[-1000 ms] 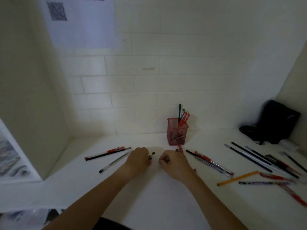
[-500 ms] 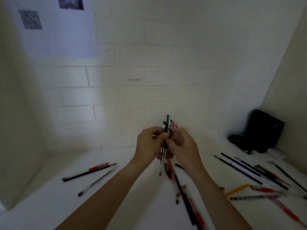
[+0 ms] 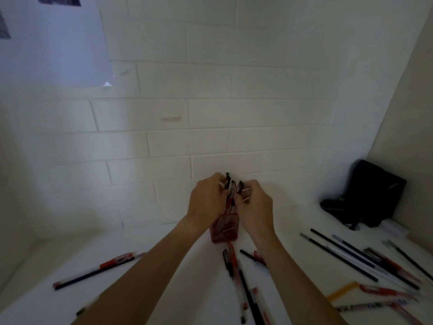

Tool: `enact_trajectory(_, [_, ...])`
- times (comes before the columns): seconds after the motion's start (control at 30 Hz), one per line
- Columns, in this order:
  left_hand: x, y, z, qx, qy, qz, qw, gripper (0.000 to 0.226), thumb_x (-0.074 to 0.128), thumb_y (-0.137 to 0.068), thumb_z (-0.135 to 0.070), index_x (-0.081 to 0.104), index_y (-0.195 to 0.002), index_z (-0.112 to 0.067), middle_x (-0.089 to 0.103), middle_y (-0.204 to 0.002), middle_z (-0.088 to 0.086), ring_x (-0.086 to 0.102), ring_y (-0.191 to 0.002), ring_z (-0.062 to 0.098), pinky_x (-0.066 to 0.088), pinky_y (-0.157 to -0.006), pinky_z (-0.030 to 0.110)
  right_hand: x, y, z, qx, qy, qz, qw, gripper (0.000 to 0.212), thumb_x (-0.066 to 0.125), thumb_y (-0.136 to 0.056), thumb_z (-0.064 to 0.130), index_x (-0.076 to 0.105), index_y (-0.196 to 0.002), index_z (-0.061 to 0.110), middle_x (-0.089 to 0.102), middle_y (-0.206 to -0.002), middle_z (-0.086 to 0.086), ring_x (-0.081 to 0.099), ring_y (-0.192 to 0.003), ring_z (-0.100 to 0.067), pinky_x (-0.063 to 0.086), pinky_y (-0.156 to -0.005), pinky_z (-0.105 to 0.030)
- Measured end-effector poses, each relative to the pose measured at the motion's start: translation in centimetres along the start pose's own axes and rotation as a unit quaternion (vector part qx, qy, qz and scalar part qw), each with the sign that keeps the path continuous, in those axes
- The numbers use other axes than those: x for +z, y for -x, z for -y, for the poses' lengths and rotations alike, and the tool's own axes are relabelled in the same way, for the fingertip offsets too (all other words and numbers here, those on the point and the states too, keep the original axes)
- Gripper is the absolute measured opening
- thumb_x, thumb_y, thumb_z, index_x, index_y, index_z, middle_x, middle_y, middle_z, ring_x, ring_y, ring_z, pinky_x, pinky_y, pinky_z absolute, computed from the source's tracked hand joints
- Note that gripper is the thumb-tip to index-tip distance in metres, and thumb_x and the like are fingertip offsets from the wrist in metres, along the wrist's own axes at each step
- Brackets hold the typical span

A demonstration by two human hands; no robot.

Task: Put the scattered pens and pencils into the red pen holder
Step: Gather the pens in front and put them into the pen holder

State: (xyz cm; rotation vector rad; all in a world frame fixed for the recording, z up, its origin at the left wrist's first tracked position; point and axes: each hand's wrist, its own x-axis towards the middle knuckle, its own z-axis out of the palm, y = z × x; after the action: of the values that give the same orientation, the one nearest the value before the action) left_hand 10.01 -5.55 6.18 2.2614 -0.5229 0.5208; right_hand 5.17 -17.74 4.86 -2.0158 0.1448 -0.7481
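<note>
Fingers of both hands curl round a small bunch of pens (image 3: 230, 191), held upright w/ caps sticking out above the knuckles; left hand (image 3: 207, 202) grips the bunch from the left, right hand (image 3: 255, 205) from the right, fingertips meeting around it. Exact pen count unclear, blur hides it. Holder (image 3: 224, 231) sits directly under the hands, near the back edge of the desk (image 3: 58, 266) by the brick wall, its red mesh showing between the two wrists. Key relation: bunch's long axis is roughly vertical and lined up over the holder's mouth, lower ends seem to reach down toward or into it, though hands hide the rim so can't say if the tips are already inside. Both hands equally close; probably the next move is just a straight drop or push down, then letting go. Risk, as a guess: one pen catches the rim and tips out. Plenty left on the desk: a red-black pair (image 3: 98, 269) toward the left edge, a cluster (image 3: 243, 285) just in front of the holder pointing toward the near edge, and a spread of dark and red pens (image 3: 365, 261) plus an orange pencil (image 3: 341, 290) toward the right edge. Black bag (image 3: 372, 195) in the back right corner. Task looks early-to-mid, most pens not yet in.
</note>
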Motion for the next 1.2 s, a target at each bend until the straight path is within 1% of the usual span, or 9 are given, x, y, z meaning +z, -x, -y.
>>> enact_trajectory(0.2, [1.3,-0.2,1.6,-0.037,-0.009,0.064,0.997,0.026,0.067,-0.084,-0.013,0.069,-0.109,-0.011,0.070,-0.106,0.009,0.066,-0.096,0.023,0.056,-0.086,0.041,1.3,0.5,-2.2,-0.006,0.061,-0.030,0.998,0.025,0.075,-0.086,0.018,0.058,-0.105,0.015,0.054,-0.101,0.001,0.055,-0.087,-0.014,0.041,-0.069,-0.019])
enact_trajectory(0.47, [2.2,0.5,2.0,-0.019,-0.039,0.034,0.998,0.019,0.056,-0.087,-0.015,0.068,-0.101,-0.011,0.066,-0.094,0.009,0.063,-0.087,0.024,0.054,-0.075,0.043,2.7,-0.1,-2.8,0.014,0.040,-0.005,0.999,0.019,0.076,-0.084,0.016,0.059,-0.092,0.015,0.062,-0.093,-0.002,0.061,-0.086,-0.019,0.036,-0.061,-0.011])
enact_trajectory(0.63, [0.1,3.8,1.9,0.052,-0.073,-0.029,0.996,0.036,0.057,-0.092,-0.014,0.059,-0.127,-0.008,0.059,-0.112,0.012,0.059,-0.097,0.026,0.055,-0.080,0.040,1.9,2.1,-2.4,0.017,0.046,-0.015,0.999,0.024,0.071,-0.089,0.030,0.056,-0.101,0.016,0.060,-0.097,-0.002,0.059,-0.085,-0.018,0.039,-0.065,-0.020])
enact_trajectory(0.73, [-1.9,8.9,3.5,0.092,-0.153,-0.024,0.984,0.046,0.054,-0.096,-0.026,0.049,-0.140,-0.015,0.056,-0.122,0.006,0.057,-0.106,0.022,0.055,-0.081,0.036,1.2,5.5,-1.7,-0.014,0.083,-0.035,0.996,0.015,0.063,-0.093,0.024,0.053,-0.102,0.018,0.055,-0.100,-0.001,0.057,-0.086,-0.019,0.042,-0.066,-0.023])
enact_trajectory(0.83, [-4.5,13.2,7.3,0.032,-0.235,0.009,0.971,0.051,0.062,-0.091,-0.032,0.052,-0.138,-0.015,0.058,-0.128,0.007,0.059,-0.113,0.024,0.053,-0.087,0.037,1.6,8.6,-0.6,-0.039,0.103,-0.003,0.994,0.010,0.062,-0.093,0.015,0.056,-0.099,0.019,0.053,-0.100,0.001,0.056,-0.085,-0.015,0.046,-0.067,-0.020])
enact_trajectory(0.93, [-7.5,15.7,11.4,-0.058,-0.356,0.046,0.931,0.051,0.081,-0.072,-0.031,0.070,-0.114,-0.005,0.069,-0.111,0.016,0.069,-0.101,0.035,0.058,-0.075,0.046,2.5,10.8,-0.2,-0.071,0.090,0.051,0.992,0.009,0.064,-0.091,0.012,0.058,-0.094,0.019,0.054,-0.099,0.003,0.058,-0.082,-0.011,0.048,-0.067,-0.017])
enact_trajectory(1.0, [-9.2,16.7,12.8,-0.116,-0.395,0.062,0.909,0.040,0.071,-0.076,-0.032,0.072,-0.103,-0.002,0.071,-0.102,0.018,0.070,-0.096,0.038,0.058,-0.071,0.049,3.2,11.8,-0.2,-0.088,0.080,0.083,0.989,0.009,0.064,-0.091,0.012,0.061,-0.094,0.020,0.056,-0.099,0.004,0.059,-0.086,-0.011,0.053,-0.071,-0.020])
enact_trajectory(1.1, [-10.7,17.8,13.4,-0.168,-0.394,0.097,0.899,0.037,0.044,-0.099,-0.031,0.057,-0.125,-0.007,0.060,-0.125,0.012,0.059,-0.114,0.031,0.051,-0.091,0.045,4.0,13.3,-0.4,-0.095,0.092,0.109,0.985,0.012,0.062,-0.090,0.011,0.061,-0.089,0.023,0.056,-0.094,0.006,0.057,-0.086,-0.011,0.056,-0.073,-0.029])
enact_trajectory(1.2, [-11.3,17.9,13.6,-0.161,-0.374,0.106,0.907,0.033,0.039,-0.100,-0.018,0.052,-0.131,-0.018,0.052,-0.131,0.005,0.051,-0.119,0.024,0.044,-0.095,0.038,4.3,14.4,-0.3,-0.098,0.113,0.118,0.982,0.014,0.060,-0.089,0.010,0.062,-0.088,0.023,0.056,-0.091,0.009,0.055,-0.082,-0.008,0.054,-0.070,-0.028])
